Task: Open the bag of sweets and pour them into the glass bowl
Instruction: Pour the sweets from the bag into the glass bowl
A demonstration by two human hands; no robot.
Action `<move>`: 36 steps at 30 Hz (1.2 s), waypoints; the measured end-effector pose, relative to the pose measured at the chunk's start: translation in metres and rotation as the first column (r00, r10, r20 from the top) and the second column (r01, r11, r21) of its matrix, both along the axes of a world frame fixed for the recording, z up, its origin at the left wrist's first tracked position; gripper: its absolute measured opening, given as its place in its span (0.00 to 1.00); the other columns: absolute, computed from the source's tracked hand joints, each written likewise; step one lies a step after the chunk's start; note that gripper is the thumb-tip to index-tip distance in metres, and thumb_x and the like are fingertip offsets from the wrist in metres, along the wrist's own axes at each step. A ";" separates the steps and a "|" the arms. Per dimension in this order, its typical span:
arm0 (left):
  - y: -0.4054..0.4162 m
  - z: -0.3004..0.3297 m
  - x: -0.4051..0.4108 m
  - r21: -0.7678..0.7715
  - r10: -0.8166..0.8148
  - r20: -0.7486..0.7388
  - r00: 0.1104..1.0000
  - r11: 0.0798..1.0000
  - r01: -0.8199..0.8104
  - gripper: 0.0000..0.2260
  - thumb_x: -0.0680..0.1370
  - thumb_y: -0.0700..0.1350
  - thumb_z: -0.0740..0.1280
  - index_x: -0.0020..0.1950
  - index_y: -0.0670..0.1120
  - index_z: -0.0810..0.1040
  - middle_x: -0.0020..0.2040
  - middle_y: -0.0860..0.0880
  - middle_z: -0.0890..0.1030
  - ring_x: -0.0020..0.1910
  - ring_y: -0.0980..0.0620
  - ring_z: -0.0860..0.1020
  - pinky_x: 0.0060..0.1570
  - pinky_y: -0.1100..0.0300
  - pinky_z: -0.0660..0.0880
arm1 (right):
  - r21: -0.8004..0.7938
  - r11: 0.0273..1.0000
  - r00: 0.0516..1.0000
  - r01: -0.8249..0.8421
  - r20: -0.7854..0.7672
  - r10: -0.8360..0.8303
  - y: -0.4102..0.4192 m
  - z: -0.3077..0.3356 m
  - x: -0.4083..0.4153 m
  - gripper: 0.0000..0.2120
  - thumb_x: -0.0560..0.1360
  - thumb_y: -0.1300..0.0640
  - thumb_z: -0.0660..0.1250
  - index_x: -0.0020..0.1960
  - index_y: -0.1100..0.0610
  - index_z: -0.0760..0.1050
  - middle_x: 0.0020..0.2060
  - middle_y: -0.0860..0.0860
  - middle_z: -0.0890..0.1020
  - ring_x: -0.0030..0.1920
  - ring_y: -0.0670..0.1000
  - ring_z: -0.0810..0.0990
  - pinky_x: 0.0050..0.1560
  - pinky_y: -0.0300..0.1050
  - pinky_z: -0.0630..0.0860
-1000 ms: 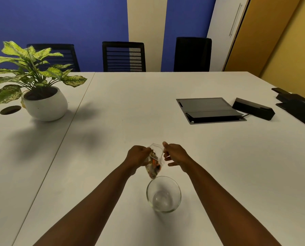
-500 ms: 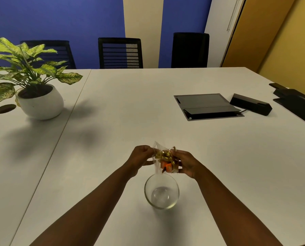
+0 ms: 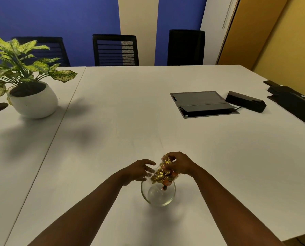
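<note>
Two bare hands are working right over the clear round glass bowl, which sits on the pale white table. The right hand has its grip closed on the upper end of the crinkly clear plastic bag of sweets, fingers curled over the top of it. The bag is tipped so its lower end hangs just below and to the near side of that grip, right above the far rim of the bowl. You can see gold foil wrappers bunched inside, plus a couple of orange-red sweets at the low end, and one small dark piece looks like it's dropping just inside the rim.

The left hand is just beside the bag on its left, fingers spread fairly wide. Its fingertips seem to touch the see-through edge of the bag, but honestly I can't tell if it's really pinching it or just steadying it.

The bottom of the bowl looks bare glass.

Far off to the left of both hands there's a leafy green plant in a round white pot. Way out past the right hand lies a flat grey panel with a hinged lid set in the table.
</note>
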State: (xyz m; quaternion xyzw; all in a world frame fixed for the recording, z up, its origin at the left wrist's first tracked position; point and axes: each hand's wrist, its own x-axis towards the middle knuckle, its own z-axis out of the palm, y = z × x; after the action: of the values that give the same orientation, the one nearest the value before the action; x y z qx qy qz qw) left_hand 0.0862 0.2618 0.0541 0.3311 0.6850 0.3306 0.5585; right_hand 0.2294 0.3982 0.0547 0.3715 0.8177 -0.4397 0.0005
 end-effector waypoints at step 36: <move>-0.006 0.007 0.012 0.210 0.070 -0.279 0.958 0.978 -0.010 0.10 0.72 0.40 0.70 0.53 0.44 0.82 0.55 0.42 0.83 0.43 0.57 0.76 0.38 0.67 0.71 | 0.258 0.937 0.966 -0.235 -0.046 0.255 -0.022 0.061 -0.020 0.07 0.69 0.61 0.72 0.47 0.59 0.84 0.43 0.57 0.87 0.35 0.46 0.80 0.46 0.44 0.79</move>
State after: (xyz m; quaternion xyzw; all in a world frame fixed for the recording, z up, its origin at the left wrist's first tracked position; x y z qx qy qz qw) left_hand 0.0981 0.2554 0.0609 0.4173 0.7268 0.3601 0.4098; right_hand 0.2099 0.3767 0.1160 0.2463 0.9059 -0.3437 -0.0237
